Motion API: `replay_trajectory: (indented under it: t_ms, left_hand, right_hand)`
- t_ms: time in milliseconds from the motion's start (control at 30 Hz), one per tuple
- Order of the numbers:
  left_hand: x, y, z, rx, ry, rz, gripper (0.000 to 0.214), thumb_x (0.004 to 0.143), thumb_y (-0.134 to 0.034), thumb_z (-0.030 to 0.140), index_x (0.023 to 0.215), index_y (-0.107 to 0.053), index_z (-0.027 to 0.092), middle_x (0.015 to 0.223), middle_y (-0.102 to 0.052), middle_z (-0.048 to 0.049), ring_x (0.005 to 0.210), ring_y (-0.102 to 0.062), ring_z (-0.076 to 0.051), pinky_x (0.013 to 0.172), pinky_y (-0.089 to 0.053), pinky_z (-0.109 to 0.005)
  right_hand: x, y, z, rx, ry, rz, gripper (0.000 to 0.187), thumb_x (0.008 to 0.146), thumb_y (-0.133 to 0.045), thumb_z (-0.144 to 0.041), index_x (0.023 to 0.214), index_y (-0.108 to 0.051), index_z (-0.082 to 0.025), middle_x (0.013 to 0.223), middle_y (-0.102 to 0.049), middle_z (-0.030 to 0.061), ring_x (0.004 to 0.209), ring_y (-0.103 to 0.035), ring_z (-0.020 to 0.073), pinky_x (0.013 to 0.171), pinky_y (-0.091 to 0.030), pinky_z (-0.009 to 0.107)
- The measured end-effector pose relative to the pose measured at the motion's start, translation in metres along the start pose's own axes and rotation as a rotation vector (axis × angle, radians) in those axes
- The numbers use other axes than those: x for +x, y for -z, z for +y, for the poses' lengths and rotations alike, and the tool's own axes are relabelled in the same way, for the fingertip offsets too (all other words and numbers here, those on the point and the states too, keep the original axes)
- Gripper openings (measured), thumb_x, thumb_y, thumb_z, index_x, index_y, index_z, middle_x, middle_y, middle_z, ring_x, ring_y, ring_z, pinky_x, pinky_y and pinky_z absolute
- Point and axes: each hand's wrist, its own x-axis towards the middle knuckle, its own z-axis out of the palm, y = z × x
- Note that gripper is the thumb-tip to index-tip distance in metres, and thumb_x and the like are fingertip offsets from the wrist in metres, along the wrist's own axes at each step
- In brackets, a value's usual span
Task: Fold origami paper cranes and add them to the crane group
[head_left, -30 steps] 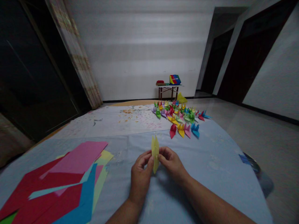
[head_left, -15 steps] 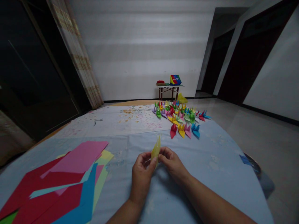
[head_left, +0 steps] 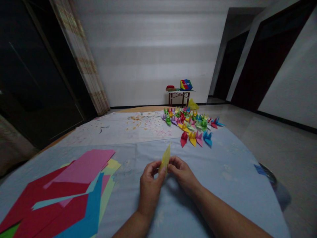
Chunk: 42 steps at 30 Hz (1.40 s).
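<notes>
A folded piece of yellow paper (head_left: 165, 158) stands upright between my hands, a narrow pointed shape with its tip up. My left hand (head_left: 151, 180) pinches it from the left, thumb in front and fingers behind. On the other side, my right hand (head_left: 182, 173) is closed with thumb and forefinger on the paper's lower right edge. Beyond the hands, a short row of folded paper cranes in red (head_left: 183, 139), yellow (head_left: 192, 138), pink (head_left: 198, 139) and blue (head_left: 207, 138) sits on the cloth.
Many more paper cranes (head_left: 183, 118) cluster behind that row. Loose coloured sheets (head_left: 84, 167) overlap at the left on the blue tablecloth (head_left: 128, 205). Farther off, a small table (head_left: 179, 91) against the wall carries a colourful box (head_left: 186, 85). A chair (head_left: 267, 173) stands beyond the right edge.
The yellow paper has turned slightly between the fingers and shows more of its flat face. Both hands stay in almost the same place.
</notes>
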Motion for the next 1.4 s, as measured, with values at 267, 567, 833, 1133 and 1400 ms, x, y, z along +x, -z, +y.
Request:
replay_trajectory:
  t_ms: [267, 567, 833, 1133, 1400]
  left_hand:
    - [0.002, 0.003, 0.007, 0.083, -0.071, 0.005, 0.026, 0.075, -0.058, 0.035, 0.089, -0.066, 0.014, 0.091, -0.065, -0.0083, 0.083, -0.061, -0.019, 0.075, -0.048, -0.029]
    - [0.005, 0.005, 0.008, 0.067, 0.015, 0.027, 0.024, 0.068, -0.065, 0.034, 0.082, -0.069, 0.015, 0.087, -0.066, -0.0072, 0.082, -0.061, -0.019, 0.075, -0.048, -0.028]
    - [0.005, 0.002, 0.009, -0.179, 0.202, 0.002, 0.037, 0.063, -0.069, 0.030, 0.094, -0.063, 0.012, 0.077, -0.067, -0.0045, 0.069, -0.063, -0.016, 0.066, -0.049, -0.026]
    - [0.008, 0.003, 0.008, -0.138, 0.264, -0.054, 0.033, 0.064, -0.067, 0.035, 0.087, -0.064, 0.011, 0.073, -0.068, -0.0041, 0.064, -0.062, -0.015, 0.062, -0.048, -0.025]
    - [0.008, 0.003, -0.003, -0.033, 0.293, -0.042, 0.033, 0.059, -0.069, 0.028, 0.086, -0.055, 0.014, 0.057, -0.058, 0.0037, 0.048, -0.057, -0.012, 0.047, -0.042, -0.021]
  right_hand:
    - [0.001, -0.001, 0.001, 0.005, -0.004, -0.015, 0.027, 0.066, -0.068, -0.037, 0.080, -0.058, -0.016, 0.072, -0.060, -0.0001, 0.066, -0.053, 0.0126, 0.066, -0.040, 0.026]
    - [0.001, 0.000, 0.004, 0.018, -0.005, -0.021, 0.027, 0.065, -0.069, -0.036, 0.079, -0.058, -0.016, 0.069, -0.060, -0.0008, 0.062, -0.053, 0.0114, 0.063, -0.041, 0.025]
    - [0.000, 0.001, 0.002, -0.043, -0.036, 0.002, 0.026, 0.062, -0.069, -0.035, 0.076, -0.057, -0.016, 0.069, -0.061, 0.0000, 0.061, -0.053, 0.0119, 0.061, -0.041, 0.025]
    - [0.003, 0.006, 0.001, -0.143, -0.081, 0.002, 0.022, 0.067, -0.062, -0.031, 0.080, -0.054, -0.015, 0.059, -0.055, -0.0037, 0.049, -0.047, 0.0077, 0.049, -0.036, 0.021]
    - [-0.001, 0.017, 0.001, -0.516, -0.085, 0.032, 0.032, 0.068, -0.059, -0.023, 0.097, -0.050, -0.016, 0.052, -0.048, -0.0078, 0.046, -0.044, 0.0084, 0.044, -0.032, 0.019]
